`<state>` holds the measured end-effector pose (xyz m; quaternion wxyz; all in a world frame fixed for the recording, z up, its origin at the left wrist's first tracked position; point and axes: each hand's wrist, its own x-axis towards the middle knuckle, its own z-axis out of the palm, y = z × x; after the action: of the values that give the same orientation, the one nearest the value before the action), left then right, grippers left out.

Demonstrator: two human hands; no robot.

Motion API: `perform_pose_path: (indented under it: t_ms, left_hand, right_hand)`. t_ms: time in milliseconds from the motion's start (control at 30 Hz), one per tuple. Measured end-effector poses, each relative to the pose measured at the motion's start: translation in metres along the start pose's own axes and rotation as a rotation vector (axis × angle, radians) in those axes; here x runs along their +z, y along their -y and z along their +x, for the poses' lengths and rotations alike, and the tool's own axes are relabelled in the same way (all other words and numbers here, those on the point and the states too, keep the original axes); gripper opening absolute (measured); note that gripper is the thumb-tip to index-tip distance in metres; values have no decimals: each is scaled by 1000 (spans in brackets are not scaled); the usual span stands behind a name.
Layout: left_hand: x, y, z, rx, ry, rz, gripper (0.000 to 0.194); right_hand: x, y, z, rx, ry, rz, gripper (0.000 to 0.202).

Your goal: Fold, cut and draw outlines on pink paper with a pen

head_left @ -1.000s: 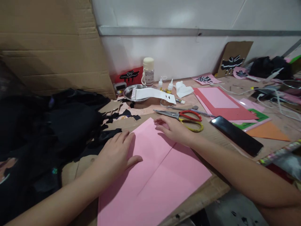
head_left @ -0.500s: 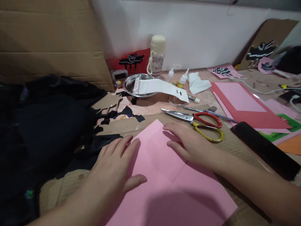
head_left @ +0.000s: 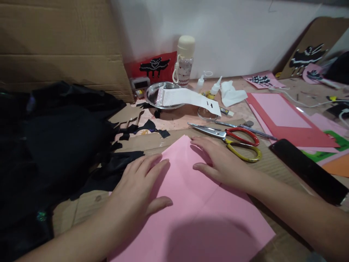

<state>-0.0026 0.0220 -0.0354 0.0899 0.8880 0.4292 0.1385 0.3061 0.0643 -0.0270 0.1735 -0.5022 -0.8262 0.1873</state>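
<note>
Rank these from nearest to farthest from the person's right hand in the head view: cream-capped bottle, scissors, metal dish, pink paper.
1. Pink paper: under the right hand.
2. Scissors: just beyond the hand, slightly right.
3. Metal dish: farther back, leftward.
4. Cream-capped bottle: behind the dish, farthest back.

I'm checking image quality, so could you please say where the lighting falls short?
Head view: a rounded shadow darkens the near part of the pink paper sheet; head view again: the crumpled black material at left shows little detail.
</note>
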Motion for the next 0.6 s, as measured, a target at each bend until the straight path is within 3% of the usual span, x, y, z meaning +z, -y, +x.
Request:
perform_pose_path:
  t_ms: [200,300,367,467,533,600]
  left_hand:
    - [-5,-6,2,17,1,-58,86]
    - [-4,-9,1,-16,-13,-79,97]
    - [-3,-9,2,-44,-29,-120,100]
    - [-3,-7,5,-155,-51,-301,69]
    - [-4,-5,10,-239,-68,-432,54]
    - [-7,-2,14,-310,-80,-529,51]
  right_hand:
    - [-1,3,2,39,-42,40,70]
    - [-5,7,1,67,-162,142,72]
    - [-9,11,2,103,-231,257,61]
    - [-16,17,3,224,-127,442,25]
    - [-19,19,4,278,-19,539,19]
    - [-22,19,4,296,19,610,19]
